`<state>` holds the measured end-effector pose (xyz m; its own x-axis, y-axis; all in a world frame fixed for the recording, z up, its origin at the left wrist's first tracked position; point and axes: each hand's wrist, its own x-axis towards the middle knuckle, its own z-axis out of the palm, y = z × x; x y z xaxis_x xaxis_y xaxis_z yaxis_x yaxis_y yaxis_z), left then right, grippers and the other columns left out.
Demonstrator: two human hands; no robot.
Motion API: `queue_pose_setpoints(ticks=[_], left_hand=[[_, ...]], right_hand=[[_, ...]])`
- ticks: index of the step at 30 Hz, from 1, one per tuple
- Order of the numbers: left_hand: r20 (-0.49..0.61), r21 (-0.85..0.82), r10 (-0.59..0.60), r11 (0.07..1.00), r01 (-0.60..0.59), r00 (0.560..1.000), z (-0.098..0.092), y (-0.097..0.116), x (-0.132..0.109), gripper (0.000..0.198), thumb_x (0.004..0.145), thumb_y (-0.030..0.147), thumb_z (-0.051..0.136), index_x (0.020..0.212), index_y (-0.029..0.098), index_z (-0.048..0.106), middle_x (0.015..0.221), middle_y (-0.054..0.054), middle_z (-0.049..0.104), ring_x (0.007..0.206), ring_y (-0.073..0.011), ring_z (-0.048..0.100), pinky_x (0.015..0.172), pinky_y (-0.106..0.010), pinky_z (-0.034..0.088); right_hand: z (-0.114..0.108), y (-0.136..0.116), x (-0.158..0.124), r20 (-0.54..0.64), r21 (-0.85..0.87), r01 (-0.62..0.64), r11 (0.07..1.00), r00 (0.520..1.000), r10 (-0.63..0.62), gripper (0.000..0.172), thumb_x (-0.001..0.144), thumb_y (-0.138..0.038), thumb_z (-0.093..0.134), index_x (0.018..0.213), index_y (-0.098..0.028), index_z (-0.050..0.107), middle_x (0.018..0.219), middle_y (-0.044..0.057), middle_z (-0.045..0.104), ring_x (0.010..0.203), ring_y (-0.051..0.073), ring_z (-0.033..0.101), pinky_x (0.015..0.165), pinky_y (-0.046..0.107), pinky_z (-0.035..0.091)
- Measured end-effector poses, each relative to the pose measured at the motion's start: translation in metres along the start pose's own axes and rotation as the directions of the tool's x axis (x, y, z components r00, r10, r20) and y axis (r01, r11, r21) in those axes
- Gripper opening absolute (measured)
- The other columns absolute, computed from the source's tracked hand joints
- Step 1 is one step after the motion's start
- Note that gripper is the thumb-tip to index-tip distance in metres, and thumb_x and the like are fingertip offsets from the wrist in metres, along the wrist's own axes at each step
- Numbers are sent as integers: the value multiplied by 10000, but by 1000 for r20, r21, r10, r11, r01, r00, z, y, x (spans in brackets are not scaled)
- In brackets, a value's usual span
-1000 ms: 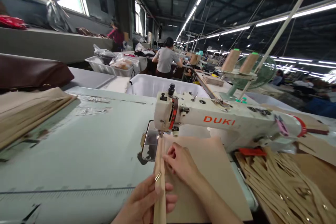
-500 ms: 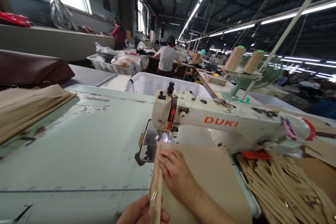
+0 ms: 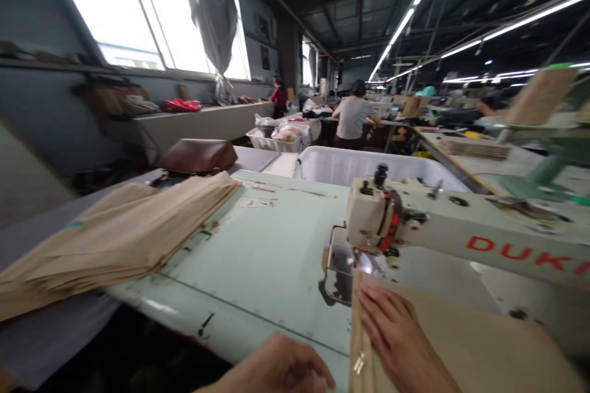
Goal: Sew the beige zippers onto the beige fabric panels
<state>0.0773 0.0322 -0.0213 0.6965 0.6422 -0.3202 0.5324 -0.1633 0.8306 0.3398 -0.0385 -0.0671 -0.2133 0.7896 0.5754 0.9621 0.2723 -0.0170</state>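
Around the Sewing Table (image 3: 276,252)

The sewing machine (image 3: 437,227) stands on the right. A sheet (image 3: 479,331) lies on its near side, under the right hand (image 3: 399,331), with a strip (image 3: 359,328) along the sheet's left edge. The left hand (image 3: 286,368) is left of that. Far left lies a pile of sheets (image 3: 129,227), a bundle (image 3: 198,156) behind it. Behind the machine is a tub (image 3: 364,164).

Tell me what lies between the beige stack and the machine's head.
In the head view, the scuffed table lies between the stack and the machine, with a metal plate at the machine's end.
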Motion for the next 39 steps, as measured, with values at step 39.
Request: queue_pose_setpoints(ticks=[39], left_hand=[[-832,487,142,649,585,536,-325,-36,-38,292,965,346,598,1172,141,607,1150,-80,632,976,-231,645,834,-418,556]], right_hand=[[12,3,1,-65,-20,34,999,997,-35,349,967,-287,514,1275,-164,620,1238,72,659,1112,202,609,951,343,493]])
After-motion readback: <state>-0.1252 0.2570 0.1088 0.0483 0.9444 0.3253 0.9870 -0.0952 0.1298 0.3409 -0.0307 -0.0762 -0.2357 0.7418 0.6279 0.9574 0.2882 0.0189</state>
